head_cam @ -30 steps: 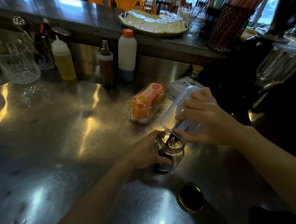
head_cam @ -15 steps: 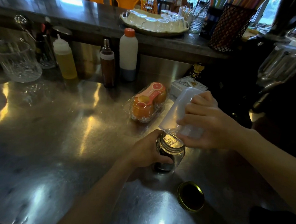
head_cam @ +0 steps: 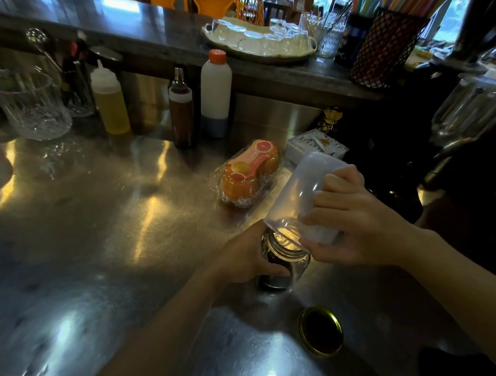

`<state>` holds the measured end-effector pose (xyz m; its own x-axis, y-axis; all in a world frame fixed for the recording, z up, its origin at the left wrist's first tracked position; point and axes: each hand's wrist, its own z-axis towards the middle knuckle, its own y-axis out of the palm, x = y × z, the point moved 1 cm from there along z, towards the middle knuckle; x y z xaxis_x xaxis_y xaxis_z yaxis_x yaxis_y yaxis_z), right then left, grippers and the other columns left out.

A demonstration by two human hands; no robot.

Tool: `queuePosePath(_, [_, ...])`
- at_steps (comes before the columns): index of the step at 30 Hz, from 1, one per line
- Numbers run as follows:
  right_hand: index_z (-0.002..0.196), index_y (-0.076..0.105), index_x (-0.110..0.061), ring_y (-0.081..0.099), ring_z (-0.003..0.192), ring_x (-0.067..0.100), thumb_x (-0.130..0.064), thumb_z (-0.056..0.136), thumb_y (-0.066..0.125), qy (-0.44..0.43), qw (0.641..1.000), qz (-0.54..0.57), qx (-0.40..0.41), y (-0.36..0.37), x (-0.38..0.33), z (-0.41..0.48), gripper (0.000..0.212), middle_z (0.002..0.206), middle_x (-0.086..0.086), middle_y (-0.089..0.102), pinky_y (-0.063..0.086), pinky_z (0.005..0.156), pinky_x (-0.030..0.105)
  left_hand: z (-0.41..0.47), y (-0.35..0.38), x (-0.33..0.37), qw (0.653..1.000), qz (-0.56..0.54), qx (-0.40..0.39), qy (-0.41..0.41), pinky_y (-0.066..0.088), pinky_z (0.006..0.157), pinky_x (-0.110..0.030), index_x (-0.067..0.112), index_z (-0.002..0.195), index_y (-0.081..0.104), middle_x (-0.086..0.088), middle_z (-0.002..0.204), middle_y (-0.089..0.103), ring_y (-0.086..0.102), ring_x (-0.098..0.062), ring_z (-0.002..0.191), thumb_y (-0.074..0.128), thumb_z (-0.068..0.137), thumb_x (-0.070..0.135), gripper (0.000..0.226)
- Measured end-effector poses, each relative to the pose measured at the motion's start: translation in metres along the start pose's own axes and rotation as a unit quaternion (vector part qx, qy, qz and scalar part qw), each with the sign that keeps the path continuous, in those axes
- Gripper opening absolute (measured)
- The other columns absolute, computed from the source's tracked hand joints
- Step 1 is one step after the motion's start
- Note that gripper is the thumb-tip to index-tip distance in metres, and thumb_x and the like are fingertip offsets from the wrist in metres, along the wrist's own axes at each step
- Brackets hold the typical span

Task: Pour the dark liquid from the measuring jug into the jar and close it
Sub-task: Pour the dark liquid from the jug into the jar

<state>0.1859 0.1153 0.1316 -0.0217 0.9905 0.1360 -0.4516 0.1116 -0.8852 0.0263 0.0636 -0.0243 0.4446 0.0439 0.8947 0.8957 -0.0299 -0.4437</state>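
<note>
A small glass jar (head_cam: pixel 297 264) stands on the steel counter with dark liquid in its lower part. My left hand (head_cam: pixel 244 258) grips its left side. My right hand (head_cam: pixel 356 221) holds the clear plastic measuring jug (head_cam: pixel 299 191) tipped steeply, its rim resting over the jar's mouth. The jug looks see-through with no dark liquid visible inside. The jar's gold-rimmed lid (head_cam: pixel 320 331) lies upside down on the counter, to the right of the jar and nearer to me.
A clear pack of oranges (head_cam: pixel 247 173) lies just behind the jar. Bottles (head_cam: pixel 215 91) and a squeeze bottle (head_cam: pixel 109 101) line the back wall, a cut-glass pitcher (head_cam: pixel 32 105) at left. A white box (head_cam: pixel 317 145) and dark machine (head_cam: pixel 463 161) are at right.
The dark stream seen one second ago has stopped. The jug is tipped further, and its mouth has come down onto the jar's opening. My left hand has kept its grip.
</note>
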Motion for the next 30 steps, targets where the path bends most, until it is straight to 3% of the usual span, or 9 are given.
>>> queuePosePath(3, [0.076, 0.069, -0.006, 0.041, 0.073, 0.015, -0.031, 0.075, 0.069, 0.012, 1.000, -0.009, 0.023, -0.001, -0.002, -0.003, 0.025, 0.063, 0.004, 0.058, 0.029, 0.076, 0.032, 0.000, 0.000, -0.001, 1.000, 0.005, 0.001, 0.001, 0.041, 0.079, -0.002, 0.033, 0.125, 0.044, 0.028, 0.106, 0.056, 0.053, 0.015, 0.101, 0.088, 0.057, 0.039, 0.081])
queuePosePath(7, [0.076, 0.069, -0.007, 0.042, 0.075, 0.014, -0.032, 0.075, 0.069, 0.040, 0.998, 0.041, 0.019, 0.000, -0.002, -0.005, 0.025, 0.064, 0.003, 0.058, 0.029, 0.079, 0.030, 0.001, -0.001, 0.000, 1.000, 0.014, 0.001, 0.019, 0.045, 0.097, -0.023, 0.028, 0.130, 0.044, 0.013, 0.124, 0.059, 0.054, -0.004, 0.113, 0.088, 0.059, 0.038, 0.084])
queuePosePath(11, [0.074, 0.068, -0.001, 0.041, 0.076, 0.013, -0.033, 0.073, 0.066, 0.105, 0.990, 0.033, 0.087, 0.001, 0.000, -0.015, 0.032, 0.066, 0.004, 0.057, 0.028, 0.076, 0.029, -0.001, -0.001, 0.003, 1.000, -0.022, 0.001, 0.001, 0.046, 0.103, -0.040, 0.025, 0.132, 0.041, 0.005, 0.128, 0.058, 0.055, -0.011, 0.117, 0.090, 0.058, 0.023, 0.089])
queuePosePath(14, [0.078, 0.066, -0.001, 0.039, 0.077, 0.005, -0.038, 0.077, 0.062, 0.208, 0.963, 0.087, 0.150, 0.007, 0.000, -0.029, 0.038, 0.078, -0.010, 0.051, 0.031, 0.073, 0.025, -0.001, 0.000, 0.003, 1.000, -0.024, -0.002, 0.003, 0.045, 0.103, -0.044, 0.021, 0.134, 0.039, 0.002, 0.129, 0.058, 0.055, -0.013, 0.118, 0.089, 0.058, 0.023, 0.091])
queuePosePath(16, [0.082, 0.063, -0.005, 0.044, 0.076, 0.006, -0.029, 0.077, 0.065, 0.321, 0.914, 0.142, 0.201, 0.014, 0.000, -0.042, 0.025, 0.079, -0.007, 0.053, 0.036, 0.072, 0.023, -0.001, 0.000, 0.002, 1.000, -0.016, -0.001, 0.003, 0.045, 0.103, -0.043, 0.024, 0.135, 0.038, 0.004, 0.130, 0.058, 0.054, -0.012, 0.118, 0.089, 0.058, 0.028, 0.092])
queuePosePath(19, [0.083, 0.061, -0.010, 0.057, 0.076, 0.024, -0.016, 0.080, 0.064, 0.488, 0.776, 0.277, 0.287, 0.022, 0.000, -0.059, 0.008, 0.080, 0.010, 0.058, 0.047, 0.065, 0.038, 0.000, 0.003, -0.002, 0.999, -0.045, -0.002, 0.000, 0.046, 0.104, -0.044, 0.028, 0.133, 0.040, 0.006, 0.129, 0.060, 0.056, -0.010, 0.118, 0.089, 0.054, 0.029, 0.093])
queuePosePath(24, [0.083, 0.061, 0.000, 0.057, 0.060, 0.009, -0.017, 0.084, 0.059, 0.592, 0.608, 0.349, 0.398, 0.036, 0.001, -0.079, 0.017, 0.071, 0.006, 0.058, 0.047, 0.050, 0.022, 0.005, 0.008, -0.014, 0.997, -0.076, 0.002, 0.005, 0.046, 0.103, -0.047, 0.038, 0.127, 0.045, 0.006, 0.126, 0.063, 0.057, -0.011, 0.119, 0.090, 0.050, 0.032, 0.090])
queuePosePath(27, [0.082, 0.059, 0.002, 0.053, 0.067, 0.018, -0.015, 0.086, 0.058, 0.616, 0.534, 0.372, 0.444, 0.047, 0.002, -0.089, 0.018, 0.074, 0.012, 0.055, 0.044, 0.056, 0.028, 0.008, 0.009, -0.015, 0.998, -0.060, 0.004, 0.006, 0.048, 0.094, -0.027, 0.060, 0.112, 0.044, 0.023, 0.115, 0.066, 0.060, 0.004, 0.109, 0.089, 0.047, 0.036, 0.083])
queuePosePath(30, [0.070, 0.053, -0.009, 0.048, 0.060, 0.011, -0.011, 0.087, 0.056, 0.627, 0.463, 0.375, 0.502, 0.061, 0.003, -0.097, 0.018, 0.065, 0.004, 0.049, 0.041, 0.052, 0.022, 0.005, 0.007, -0.010, 0.999, -0.052, -0.001, -0.001, 0.045, 0.077, -0.003, 0.073, 0.101, 0.040, 0.045, 0.105, 0.059, 0.056, 0.019, 0.100, 0.088, 0.043, 0.042, 0.082])
